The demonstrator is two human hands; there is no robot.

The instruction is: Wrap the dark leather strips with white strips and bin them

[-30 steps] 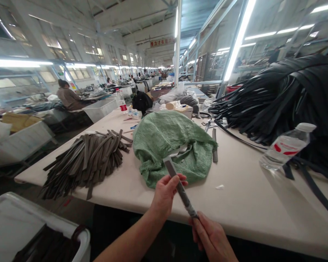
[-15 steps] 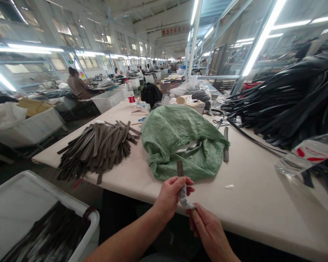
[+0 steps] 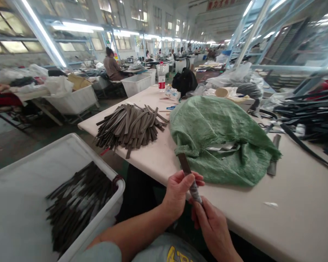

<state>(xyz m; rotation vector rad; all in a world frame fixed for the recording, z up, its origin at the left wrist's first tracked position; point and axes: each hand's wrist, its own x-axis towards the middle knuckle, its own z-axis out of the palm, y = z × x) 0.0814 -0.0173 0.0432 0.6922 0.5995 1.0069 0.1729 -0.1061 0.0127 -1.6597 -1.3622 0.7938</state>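
A dark flat strip [image 3: 184, 163], its lower part wrapped in pale thin material, is held at the table's front edge. My left hand [image 3: 177, 193] pinches it around the middle, with the bare dark end sticking up beyond the thumb. Lower down, my right hand [image 3: 210, 222] closes on the wrapped end. Just behind the hands lies a green woven sack [image 3: 215, 123] with something white showing in its opening. A pile of grey-brown strips [image 3: 131, 125] rests on the table to the left.
A white bin [image 3: 79, 145] holding dark strips [image 3: 82, 203] stands at lower left. On the table [image 3: 295, 218] are a red-labelled bottle [image 3: 161, 77], a black bag [image 3: 184, 82] and, at right, black straps [image 3: 311, 112]. A seated person [image 3: 113, 65] is further back.
The view has swung left, showing more of the bin. The wrapped part of the strip was bent and now looks straighter, and my hands have come closer together.
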